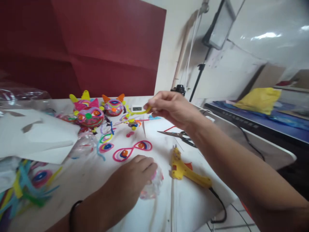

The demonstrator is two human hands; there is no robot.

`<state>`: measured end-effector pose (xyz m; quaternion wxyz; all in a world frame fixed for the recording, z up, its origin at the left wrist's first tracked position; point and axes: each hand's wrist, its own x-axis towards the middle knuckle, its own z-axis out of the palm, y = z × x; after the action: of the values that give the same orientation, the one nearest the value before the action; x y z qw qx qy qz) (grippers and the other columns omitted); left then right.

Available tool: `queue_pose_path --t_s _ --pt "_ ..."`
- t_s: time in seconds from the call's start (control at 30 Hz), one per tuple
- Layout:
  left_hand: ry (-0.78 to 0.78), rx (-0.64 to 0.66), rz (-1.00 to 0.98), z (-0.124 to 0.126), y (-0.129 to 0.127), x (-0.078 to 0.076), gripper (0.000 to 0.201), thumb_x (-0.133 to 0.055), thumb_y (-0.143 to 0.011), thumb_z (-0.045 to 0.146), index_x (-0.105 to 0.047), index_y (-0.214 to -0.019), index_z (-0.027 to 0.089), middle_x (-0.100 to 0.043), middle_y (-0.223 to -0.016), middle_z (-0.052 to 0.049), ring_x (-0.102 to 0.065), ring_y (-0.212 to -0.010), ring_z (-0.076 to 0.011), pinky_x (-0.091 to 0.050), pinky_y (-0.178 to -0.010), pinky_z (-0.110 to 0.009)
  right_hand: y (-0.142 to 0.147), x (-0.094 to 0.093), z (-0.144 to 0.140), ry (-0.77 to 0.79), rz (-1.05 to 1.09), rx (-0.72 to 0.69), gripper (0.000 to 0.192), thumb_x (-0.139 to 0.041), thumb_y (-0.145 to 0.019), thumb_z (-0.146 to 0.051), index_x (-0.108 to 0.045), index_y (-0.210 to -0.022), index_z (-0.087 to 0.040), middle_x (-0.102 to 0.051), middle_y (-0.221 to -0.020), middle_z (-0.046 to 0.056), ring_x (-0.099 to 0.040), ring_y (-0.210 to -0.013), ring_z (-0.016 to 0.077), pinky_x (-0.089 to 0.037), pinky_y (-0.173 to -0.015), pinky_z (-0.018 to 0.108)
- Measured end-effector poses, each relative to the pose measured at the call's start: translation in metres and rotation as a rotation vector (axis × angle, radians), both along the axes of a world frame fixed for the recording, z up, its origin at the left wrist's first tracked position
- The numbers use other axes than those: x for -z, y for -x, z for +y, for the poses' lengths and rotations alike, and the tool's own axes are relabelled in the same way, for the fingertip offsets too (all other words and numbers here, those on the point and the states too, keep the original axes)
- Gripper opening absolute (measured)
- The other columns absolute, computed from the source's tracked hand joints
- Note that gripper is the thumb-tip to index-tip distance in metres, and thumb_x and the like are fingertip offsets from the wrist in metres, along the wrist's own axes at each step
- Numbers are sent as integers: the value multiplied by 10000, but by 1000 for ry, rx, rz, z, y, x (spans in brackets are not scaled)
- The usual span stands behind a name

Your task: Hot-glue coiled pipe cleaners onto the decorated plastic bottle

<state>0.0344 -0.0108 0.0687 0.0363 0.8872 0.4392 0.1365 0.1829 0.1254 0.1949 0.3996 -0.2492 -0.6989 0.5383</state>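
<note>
Evidently both hands occupied: yellow strip in the right, clear ball under the left

Landmark: the yellow glue gun [178, 166], flat on the counter [89, 187], nozzle pointing away from the wearer.

Right hand [171, 106]: beyond the gun, thumb and fingers pinching one end of a fuzzy yellow strip [141, 112]. Strip lies beyond and left of the gun, long axis running roughly crosswise, curving, free end leftward. Right hand is the nearer to it.

Left hand [136, 174]: just left of the gun, palm down, fingers curled over the clear ball [154, 187]; part of the grip is hidden. Key relation, in my judgement: ball lies on the wearer's side of the strip, between left hand and gun.

Counts: one gun; one pair of scissors [180, 135], just beyond it; one small display [137, 109], farther off. Left of the gun, two joined pink-edged eye shapes [142, 145], plus two loose eye pieces [106, 147]. Far left beyond it, three eared ornaments [90, 116], one partly hidden. Heaped strips [26, 183], far left: too tangled to count.
</note>
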Motion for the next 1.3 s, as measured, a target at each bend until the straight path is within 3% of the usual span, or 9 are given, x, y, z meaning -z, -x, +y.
queue_pose_path --t_s 0.1,0.23,0.37,0.5,0.6,0.73,0.93,1.17,1.3 --pt "-31 16 -28 7 5 6 407 -504 -847 -60 -658 -1160 151 -709 -1239 -132 -662 -1119 -304 -571 -963 -450 -60 -1 -14 -43 190 97 230 -722 -886 -200 -619 -680 -206 -676 -624 -73 -650 -607 70 -539 -658 230" --pt "-28 34 -71 7 9 6 442 -514 -885 -38 -626 -1233 210 -695 -1298 -91 -649 -1170 -260 -547 -1012 -408 -115 26 -36 -36 44 263 379 -826 -780 -515 -599 -663 -235 -562 -536 -90 -560 -470 79 -473 -504 242" --pt "-58 37 -69 6 12 2 448 -495 -887 -17 -625 -1239 227 -710 -1268 -83 -669 -1132 -254 -570 -960 -381 -143 63 -55 -5 -162 292 456 -787 -798 -634 -659 -673 -214 -486 -514 -63 -389 -428 78 -289 -406 244" --pt "-98 60 -49 6 14 -1 440 -484 -907 6 -596 -1282 207 -701 -1282 -92 -661 -1150 -254 -564 -971 -365 -157 94 -60 -99 -397 303 451 -740 -849 -635 -755 -746 -196 -610 -680 12 -494 -626 150 -394 -555 283" --pt "-81 70 -64 3 14 -6 434 -465 -945 36 -564 -1318 234 -681 -1301 -67 -642 -1162 -230 -538 -999 -337 -164 106 -61 -125 -507 268 454 -642 -920 -618 -751 -787 -198 -595 -671 3 -492 -617 159 -386 -561 284" --pt "-22 68 -150 -3 15 -10 520 -460 -905 41 -522 -1371 263 -647 -1354 -53 -606 -1231 -228 -496 -1063 -348 -168 109 -68 -143 -582 251 444 -569 -964 -557 -726 -762 -195 -550 -625 -14 -467 -567 153 -349 -526 281" --pt "1 58 -155 -4 21 -8 497 -488 -945 93 -501 -1410 270 -635 -1388 -84 -601 -1258 -268 -499 -1084 -396 -175 107 -79 -201 -671 172 419 -399 -1033 -415 -752 -1032 -189 -777 -1019 97 -707 -903 259 -541 -751 337" --pt "-32 32 -148 -2 21 -6 506 -516 -923 102 -552 -1396 278 -671 -1361 -77 -642 -1215 -274 -540 -1045 -365 -171 97 -51 -502 -766 109 362 -364 -1026 -239 -687 -1151 -134 -757 -828 70 -688 -691 182 -544 -648 286" --pt "-38 -3 -148 -4 19 -7 479 -515 -926 116 -586 -1371 278 -688 -1338 -65 -655 -1191 -268 -549 -1022 -345 -163 93 -25 -595 -779 109 223 -386 -1022 -166 -609 -1031 -174 -779 -863 73 -706 -695 174 -531 -645 275"
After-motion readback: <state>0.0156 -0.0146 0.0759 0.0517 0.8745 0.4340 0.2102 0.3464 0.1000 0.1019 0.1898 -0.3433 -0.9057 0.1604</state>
